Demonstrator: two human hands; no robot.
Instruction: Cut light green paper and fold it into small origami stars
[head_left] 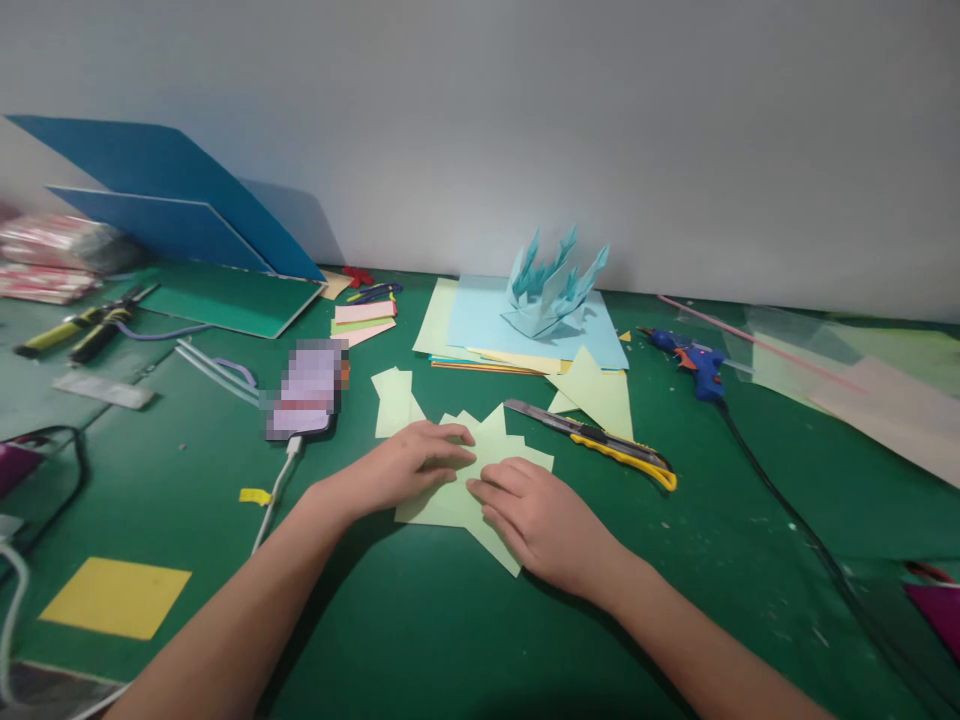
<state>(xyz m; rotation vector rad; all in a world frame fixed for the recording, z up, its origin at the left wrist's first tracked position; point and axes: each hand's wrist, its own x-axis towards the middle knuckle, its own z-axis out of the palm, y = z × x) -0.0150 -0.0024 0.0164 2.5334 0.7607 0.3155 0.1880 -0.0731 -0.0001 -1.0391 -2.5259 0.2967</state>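
Observation:
A folded pale green paper piece with several pointed tips lies on the green table in front of me. My left hand rests on its left part, fingers bent and pressing down on the paper. My right hand lies on its lower right part, fingers curled against a fold. Both hands touch each other's fingertips near the paper's middle. Two more pale green squares lie just behind the left hand.
A yellow utility knife lies right of the paper. Behind are a stack of coloured sheets bearing a light blue folded crown, a blue glue gun with its cord, a phone on a cable, blue boards, pliers, a yellow square.

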